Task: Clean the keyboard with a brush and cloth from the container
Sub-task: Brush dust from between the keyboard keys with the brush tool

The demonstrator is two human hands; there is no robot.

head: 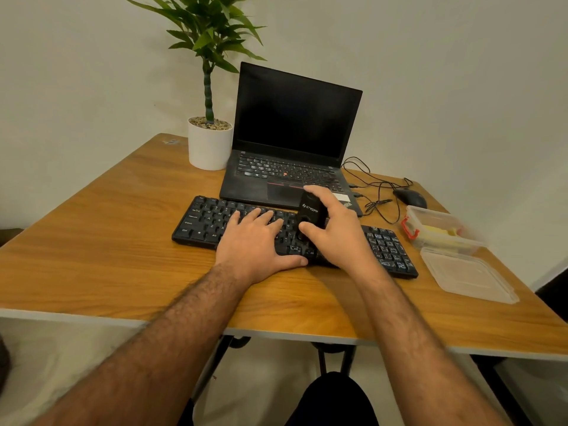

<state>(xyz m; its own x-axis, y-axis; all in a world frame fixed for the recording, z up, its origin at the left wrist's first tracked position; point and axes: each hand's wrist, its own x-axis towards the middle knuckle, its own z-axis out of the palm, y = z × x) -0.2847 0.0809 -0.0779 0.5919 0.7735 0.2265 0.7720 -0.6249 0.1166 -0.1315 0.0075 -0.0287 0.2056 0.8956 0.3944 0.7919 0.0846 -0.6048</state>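
A black keyboard (209, 222) lies across the middle of the wooden table (123, 235). My left hand (256, 241) rests flat on its keys with the fingers straight and the thumb along the front edge. My right hand (333, 232) grips a black brush (309, 212) with white lettering, held upright on the keys near the keyboard's middle. At the right stands a clear plastic container (442, 230) with a red latch, open, with yellow cloth inside. Its clear lid (467, 276) lies on the table in front of it.
An open black laptop (292, 133) sits just behind the keyboard, screen dark. A potted plant in a white pot (209, 146) stands at the back left. A black mouse (410, 196) and tangled cables (373, 192) lie at the back right.
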